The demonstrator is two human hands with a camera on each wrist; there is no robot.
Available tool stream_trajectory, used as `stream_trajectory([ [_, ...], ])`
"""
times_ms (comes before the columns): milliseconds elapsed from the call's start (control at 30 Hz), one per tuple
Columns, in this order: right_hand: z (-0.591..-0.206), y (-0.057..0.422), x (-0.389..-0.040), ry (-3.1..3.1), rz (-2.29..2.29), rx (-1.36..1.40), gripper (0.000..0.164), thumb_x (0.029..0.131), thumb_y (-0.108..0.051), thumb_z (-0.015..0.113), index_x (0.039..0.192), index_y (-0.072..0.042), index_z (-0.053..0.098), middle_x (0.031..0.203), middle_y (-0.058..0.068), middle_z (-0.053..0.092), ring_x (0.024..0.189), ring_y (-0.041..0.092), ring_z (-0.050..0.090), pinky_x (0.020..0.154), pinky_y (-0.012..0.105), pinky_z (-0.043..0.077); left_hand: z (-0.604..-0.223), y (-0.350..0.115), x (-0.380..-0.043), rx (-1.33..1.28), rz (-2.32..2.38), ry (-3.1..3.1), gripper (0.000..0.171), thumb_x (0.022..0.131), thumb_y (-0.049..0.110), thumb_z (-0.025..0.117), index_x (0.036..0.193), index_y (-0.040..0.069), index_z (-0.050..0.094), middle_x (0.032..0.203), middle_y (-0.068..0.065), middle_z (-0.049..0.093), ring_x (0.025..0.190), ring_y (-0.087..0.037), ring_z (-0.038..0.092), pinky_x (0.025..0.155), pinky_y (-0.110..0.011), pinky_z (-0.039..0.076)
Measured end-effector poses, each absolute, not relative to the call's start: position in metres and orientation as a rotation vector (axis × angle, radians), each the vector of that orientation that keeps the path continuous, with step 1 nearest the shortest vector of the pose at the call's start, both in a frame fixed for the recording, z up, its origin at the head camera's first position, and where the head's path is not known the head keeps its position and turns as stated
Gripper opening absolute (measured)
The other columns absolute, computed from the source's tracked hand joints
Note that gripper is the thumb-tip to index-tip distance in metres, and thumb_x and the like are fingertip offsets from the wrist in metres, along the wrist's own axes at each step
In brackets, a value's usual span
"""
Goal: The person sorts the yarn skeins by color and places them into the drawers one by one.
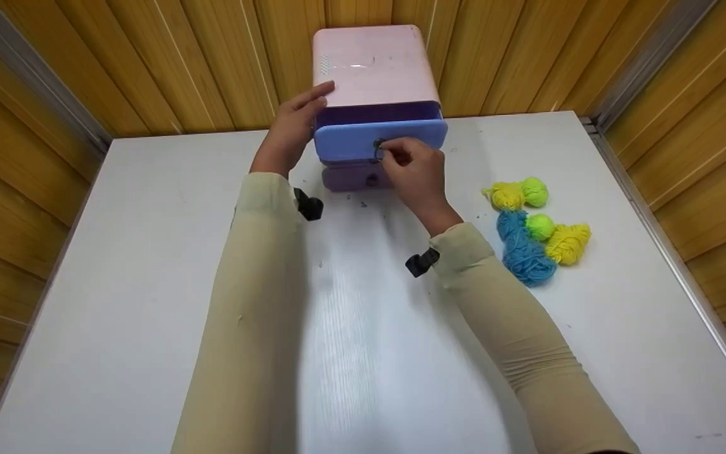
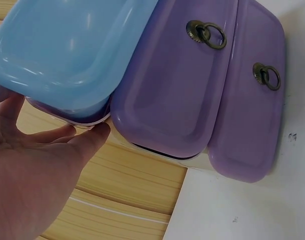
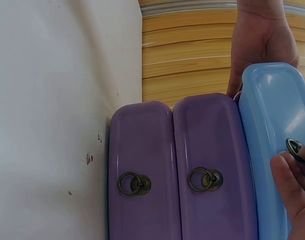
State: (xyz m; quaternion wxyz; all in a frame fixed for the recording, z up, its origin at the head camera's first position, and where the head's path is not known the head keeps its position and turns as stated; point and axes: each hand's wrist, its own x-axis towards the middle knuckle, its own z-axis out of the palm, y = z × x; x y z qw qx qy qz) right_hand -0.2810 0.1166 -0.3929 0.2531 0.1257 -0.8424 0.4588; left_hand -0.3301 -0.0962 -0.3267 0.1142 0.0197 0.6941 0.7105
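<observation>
A small pink drawer cabinet (image 1: 372,66) stands at the table's back edge. Its blue top drawer (image 1: 344,144) is pulled partly out, with a dark gap behind its front. My right hand (image 1: 418,176) pinches the bronze ring pull (image 3: 294,148) of that drawer between thumb and fingers. Against the cabinet's left side, my left hand (image 1: 287,129) rests with fingers extended; its fingertips touch the side beside the blue drawer in the left wrist view. Below sit two purple drawers, a middle one (image 2: 167,75) and a bottom one (image 2: 250,115), both pushed in. The blue drawer's inside is mostly hidden.
To the right on the white table (image 1: 149,252) lie yellow yarn (image 1: 570,244), blue yarn (image 1: 527,255) and bright green balls (image 1: 534,192), close together. Wood-patterned panels (image 1: 212,63) rise behind the cabinet and along both sides.
</observation>
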Motion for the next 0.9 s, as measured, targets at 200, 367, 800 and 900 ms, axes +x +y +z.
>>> stream_trajectory([
  [200,-0.393,0.116,-0.277,-2.315,1.258,0.345,0.015,0.087,-0.016,0.066,0.095,-0.007,0.075,0.090,0.005,0.074,0.077,0.011,0.065,0.073,0.027,0.055,-0.328,-0.098,-0.329,0.039,2.064,2.055,0.036,0.103,0.026,0.045,0.137,0.032,0.055,0.151,0.012,0.040,0.144,-0.012,0.031,0.119,-0.037,0.025],
  [367,-0.394,0.117,-0.274,-2.319,1.275,0.370,0.015,0.087,-0.015,0.066,0.096,-0.007,0.075,0.090,0.005,0.074,0.076,0.010,0.064,0.073,0.026,0.055,-0.328,-0.101,-0.326,0.046,2.058,2.061,0.036,0.103,0.026,0.044,0.138,0.032,0.053,0.151,0.012,0.040,0.144,-0.013,0.031,0.119,-0.038,0.025],
  [800,-0.401,0.125,-0.264,-2.237,1.240,0.442,0.013,0.087,-0.012,0.065,0.091,-0.007,0.076,0.084,0.005,0.074,0.069,0.009,0.064,0.064,0.024,0.052,-0.323,-0.098,-0.327,0.059,2.054,2.060,0.035,0.103,0.024,0.045,0.135,0.027,0.057,0.150,0.008,0.042,0.141,-0.012,0.036,0.118,-0.036,0.028],
  [900,-0.403,0.127,-0.263,-2.222,1.227,0.455,0.013,0.087,-0.012,0.064,0.091,-0.007,0.076,0.084,0.005,0.074,0.068,0.008,0.064,0.063,0.023,0.052,-0.322,-0.096,-0.328,0.061,2.044,2.078,0.034,0.103,0.023,0.045,0.135,0.026,0.058,0.149,0.008,0.043,0.141,-0.012,0.036,0.117,-0.035,0.029],
])
